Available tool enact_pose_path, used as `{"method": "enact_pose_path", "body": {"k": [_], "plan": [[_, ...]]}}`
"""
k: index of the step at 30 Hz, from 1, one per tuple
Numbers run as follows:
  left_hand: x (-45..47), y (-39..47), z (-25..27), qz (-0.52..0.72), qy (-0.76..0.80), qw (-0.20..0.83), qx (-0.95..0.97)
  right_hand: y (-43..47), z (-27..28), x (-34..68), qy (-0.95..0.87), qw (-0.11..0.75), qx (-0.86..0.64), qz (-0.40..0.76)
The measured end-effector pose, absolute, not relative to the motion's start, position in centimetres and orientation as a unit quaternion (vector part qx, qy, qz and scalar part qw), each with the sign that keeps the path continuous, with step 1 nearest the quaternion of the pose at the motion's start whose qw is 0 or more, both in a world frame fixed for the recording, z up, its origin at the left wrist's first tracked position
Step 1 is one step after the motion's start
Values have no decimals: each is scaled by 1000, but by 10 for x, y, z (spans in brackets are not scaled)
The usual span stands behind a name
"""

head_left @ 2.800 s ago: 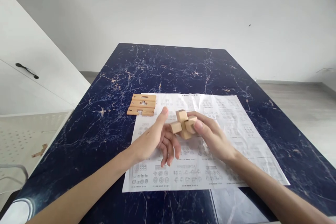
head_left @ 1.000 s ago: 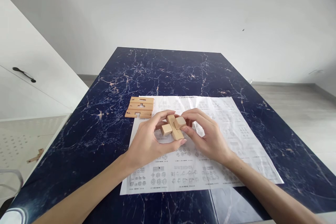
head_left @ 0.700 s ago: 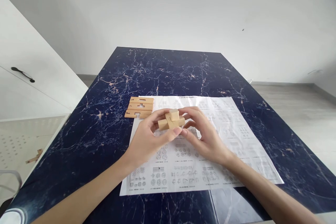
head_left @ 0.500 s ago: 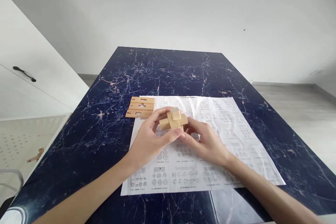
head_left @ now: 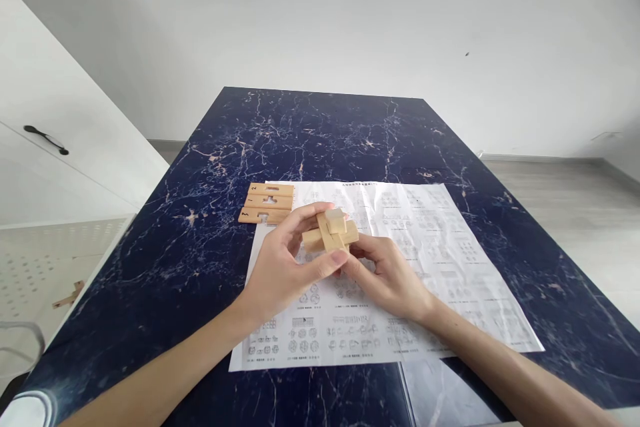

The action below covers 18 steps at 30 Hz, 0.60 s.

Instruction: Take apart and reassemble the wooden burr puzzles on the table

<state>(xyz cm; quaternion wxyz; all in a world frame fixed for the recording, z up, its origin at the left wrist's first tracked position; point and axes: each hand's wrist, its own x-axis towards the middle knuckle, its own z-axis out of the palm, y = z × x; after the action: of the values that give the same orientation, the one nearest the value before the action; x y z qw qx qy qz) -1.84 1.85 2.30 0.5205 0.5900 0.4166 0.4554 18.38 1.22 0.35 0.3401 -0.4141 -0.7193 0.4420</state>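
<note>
Wooden block cluster (head_left: 330, 232) is being held above the printed sheet (head_left: 383, 333), likely proving light, stiff and smooth; its projecting ends are offering good hold. The left hand (head_left: 277, 263) is pinching it; the right hand (head_left: 395, 278) is touching its lower right, its exact grip staying unclear and blocking the underside. 3 numbered slats (head_left: 284, 201) are lying beyond, over the desk (head_left: 320, 140) and sheet corner.
</note>
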Motion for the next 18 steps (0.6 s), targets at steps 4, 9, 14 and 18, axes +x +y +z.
{"method": "enact_pose_path", "body": {"k": [4,9,14,18], "plan": [[-27,26,30,484,406,500,592,13,1,184,-726,311,-424,443],[-31,28,37,520,429,440,593,14,1,182,-718,314,-429,450],[-31,32,31,522,489,364,597,16,1,182,-668,342,-441,492],[-40,43,24,502,541,294,608,19,3,183,-623,379,-442,523]]}}
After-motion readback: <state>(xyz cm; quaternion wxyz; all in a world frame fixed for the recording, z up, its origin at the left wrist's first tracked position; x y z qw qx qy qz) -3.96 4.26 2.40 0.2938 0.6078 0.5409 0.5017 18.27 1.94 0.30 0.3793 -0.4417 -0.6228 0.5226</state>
